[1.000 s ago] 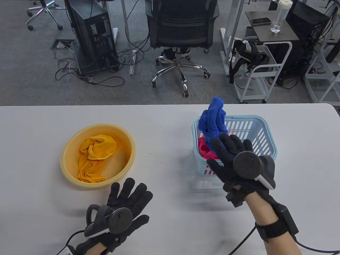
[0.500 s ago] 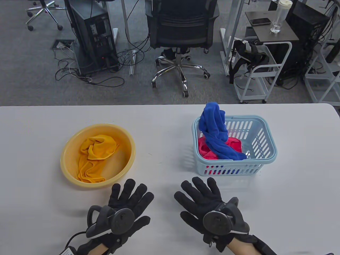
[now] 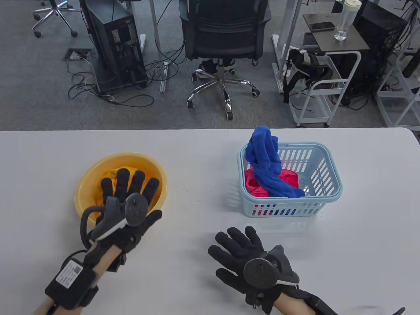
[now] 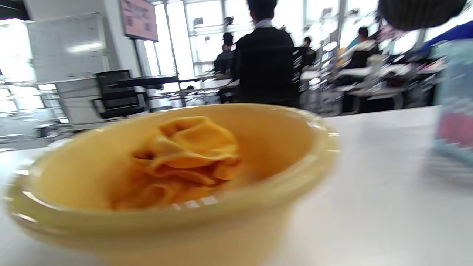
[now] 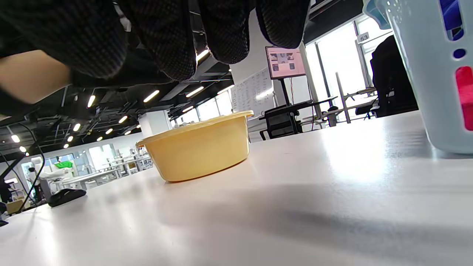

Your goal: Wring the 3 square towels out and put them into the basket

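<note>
Your left-hand fingers (image 3: 131, 185) are spread straight and hold nothing, reaching out over the round yellow plastic basin (image 3: 86, 183) on the left of the white table (image 3: 203, 164). Your left hand (image 3: 126, 210) hovers above the crumpled yellow-orange square towel (image 4: 184, 159) lying in that basin; whether the fingertips touch the cloth I cannot tell. Your right hand (image 3: 252, 259) lies flat on the near middle of the table, fingers relaxed and splayed, gripping nothing.

The light blue slotted plastic basket (image 3: 325, 193) stands to the right, with the red towel (image 3: 252, 183) in its bottom and the blue towel (image 3: 265, 164) draped across it, one end sticking up over the far left rim. Two towels look done, so you appear to be on the last one.

Next, lower your left hand into the basin, close on the bunched cloth, lift it, and bring your right hand across so both can twist it over the basin before carrying it to the basket.
</note>
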